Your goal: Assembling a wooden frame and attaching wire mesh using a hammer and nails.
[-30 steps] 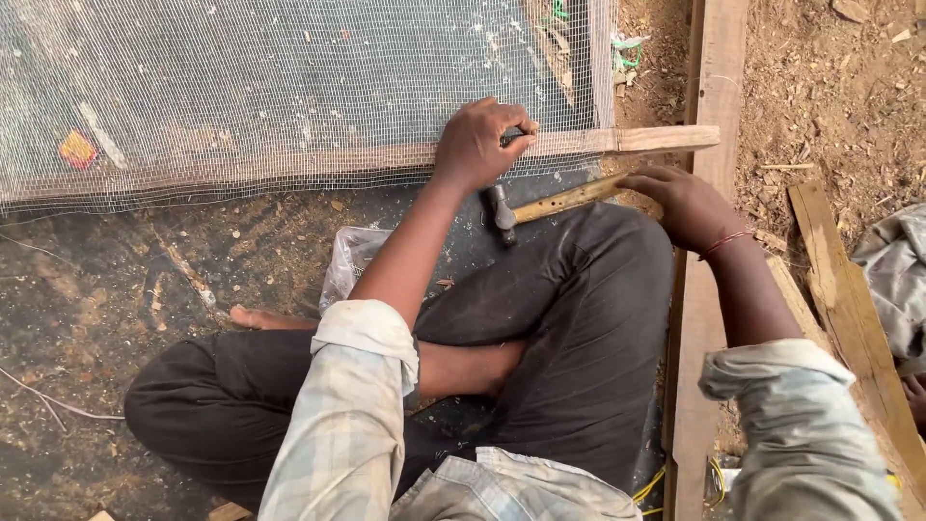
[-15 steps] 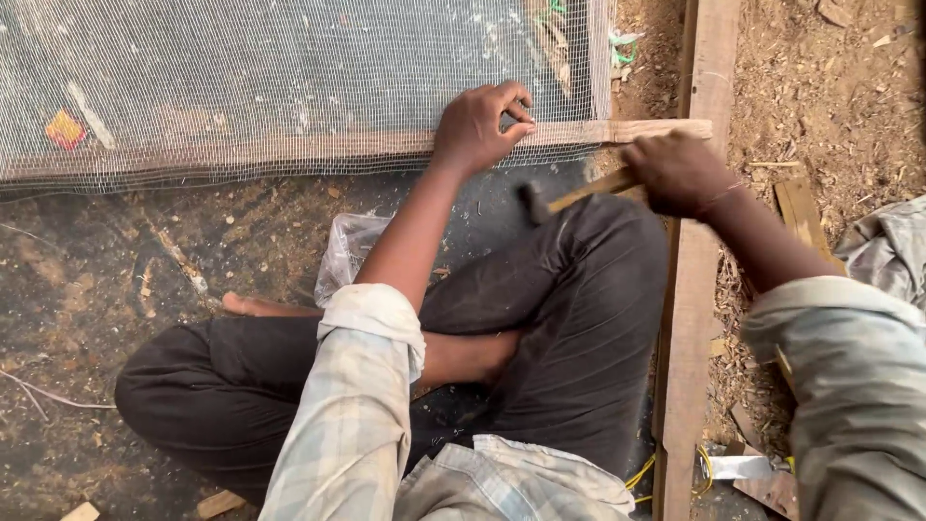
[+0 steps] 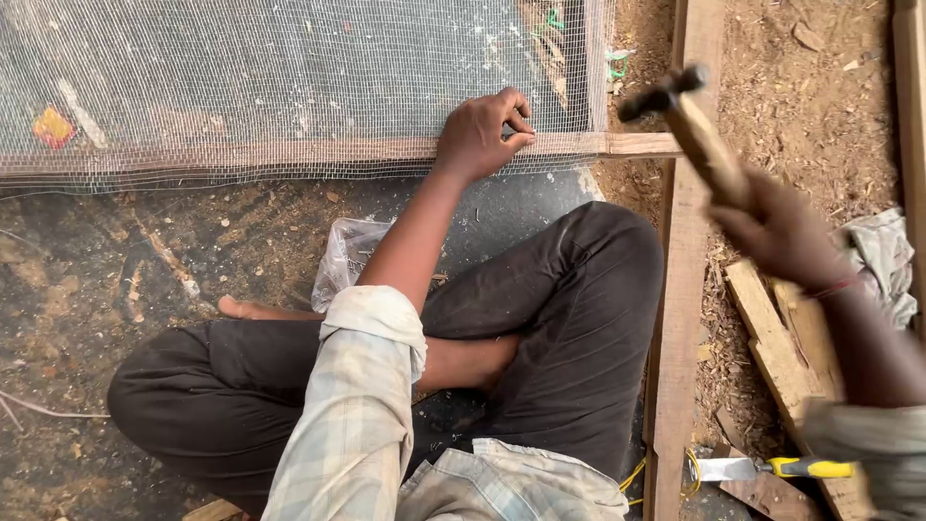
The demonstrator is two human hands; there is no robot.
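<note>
My left hand rests on the lower wooden rail of a wire-mesh frame, thumb and forefinger pinched together on the rail as if on something small; what they pinch is too small to see. My right hand grips the wooden handle of a hammer, raised to the right of the frame with its dark head up and blurred by motion. I sit cross-legged on the ground in dark trousers.
A clear plastic bag lies by my knee. A long plank runs along my right side, with wood offcuts beyond it. A yellow-handled chisel lies at lower right. A grey cloth sits at the right edge.
My right hand has swung the hammer up and to the right, away from the rail. My left hand stays on the rail, fingers now pinched.
</note>
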